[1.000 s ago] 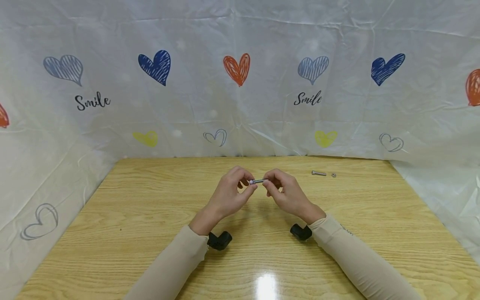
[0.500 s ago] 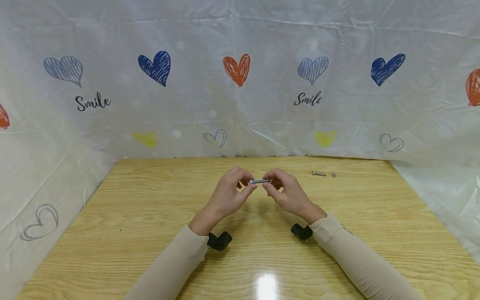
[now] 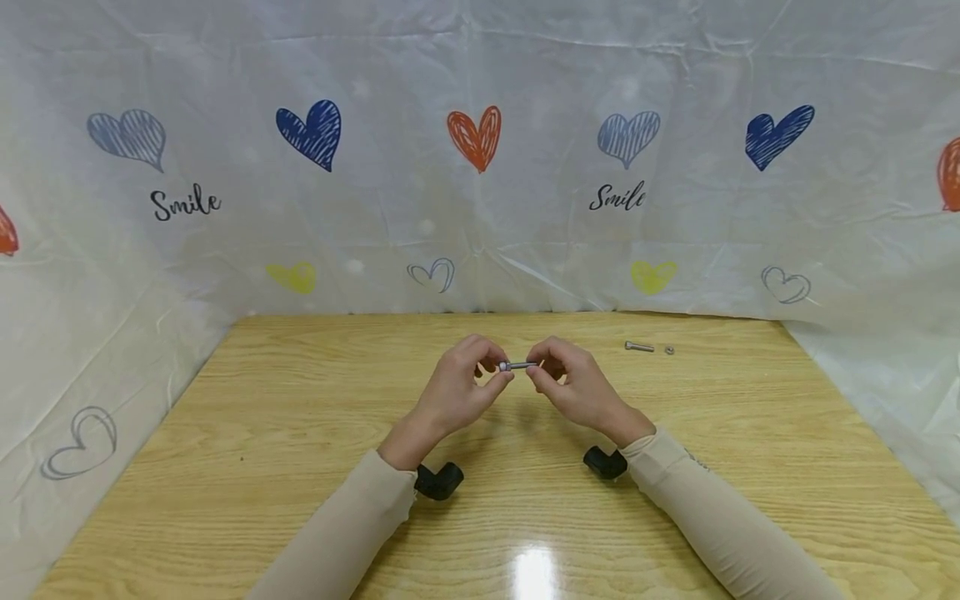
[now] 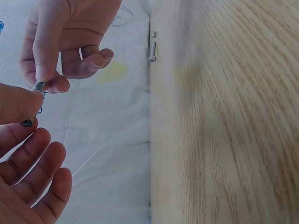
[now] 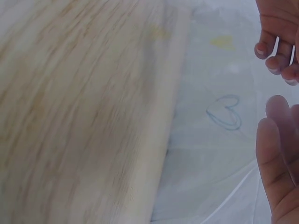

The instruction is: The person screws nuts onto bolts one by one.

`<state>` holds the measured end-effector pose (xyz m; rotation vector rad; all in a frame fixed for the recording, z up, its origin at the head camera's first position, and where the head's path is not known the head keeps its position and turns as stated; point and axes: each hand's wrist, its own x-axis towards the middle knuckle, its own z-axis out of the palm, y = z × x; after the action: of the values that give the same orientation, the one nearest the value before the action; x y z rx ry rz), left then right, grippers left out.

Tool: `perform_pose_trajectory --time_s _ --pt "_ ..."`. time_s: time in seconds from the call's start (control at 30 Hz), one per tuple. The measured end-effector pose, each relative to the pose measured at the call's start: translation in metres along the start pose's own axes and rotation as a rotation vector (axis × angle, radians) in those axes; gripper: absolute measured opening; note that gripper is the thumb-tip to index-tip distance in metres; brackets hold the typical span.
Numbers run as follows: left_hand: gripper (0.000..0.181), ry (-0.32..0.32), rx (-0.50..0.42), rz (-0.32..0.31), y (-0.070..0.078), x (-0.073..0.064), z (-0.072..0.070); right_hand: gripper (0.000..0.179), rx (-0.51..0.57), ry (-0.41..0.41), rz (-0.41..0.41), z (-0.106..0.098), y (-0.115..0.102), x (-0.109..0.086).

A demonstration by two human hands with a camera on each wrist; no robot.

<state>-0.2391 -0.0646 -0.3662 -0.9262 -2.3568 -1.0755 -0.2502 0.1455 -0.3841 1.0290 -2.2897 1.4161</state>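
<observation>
Above the middle of the table, a metal bolt (image 3: 519,365) is held roughly level between both hands. My left hand (image 3: 463,383) pinches its head end between thumb and forefinger. At the other end, my right hand (image 3: 572,383) pinches the shank's tip with thumb and fingers. In the left wrist view the bolt's threaded part (image 4: 39,86) shows between the two hands, and its dark head end sits by the left thumb. The right wrist view catches only fingers at its right edge, not the bolt. Whether a nut is under the right fingertips is hidden.
A second bolt (image 3: 640,347) lies on the wooden table (image 3: 300,433) at the back right, with a nut (image 3: 670,351) just right of it. A white sheet (image 3: 540,242) printed with hearts hangs behind the table and along its sides.
Both hands stay nearly in place with the bolt between them. The right fingertips shift slightly at the bolt's end, and the bolt sits a little more level.
</observation>
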Motion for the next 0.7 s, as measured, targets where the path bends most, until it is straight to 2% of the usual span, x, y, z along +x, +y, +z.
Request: perform_pose_trajectory --time_s 0.37,0.7 --pt "0.007 -0.038 0.014 -0.043 -0.001 -0.001 -0.003 0.004 -0.043 -0.029 -0.016 0.0 0.003 0.0" --pt "0.009 -0.079 0.097 -0.057 -0.012 0.002 -0.004 0.005 -0.118 -0.124 0.0 -0.002 0.006 0.011"
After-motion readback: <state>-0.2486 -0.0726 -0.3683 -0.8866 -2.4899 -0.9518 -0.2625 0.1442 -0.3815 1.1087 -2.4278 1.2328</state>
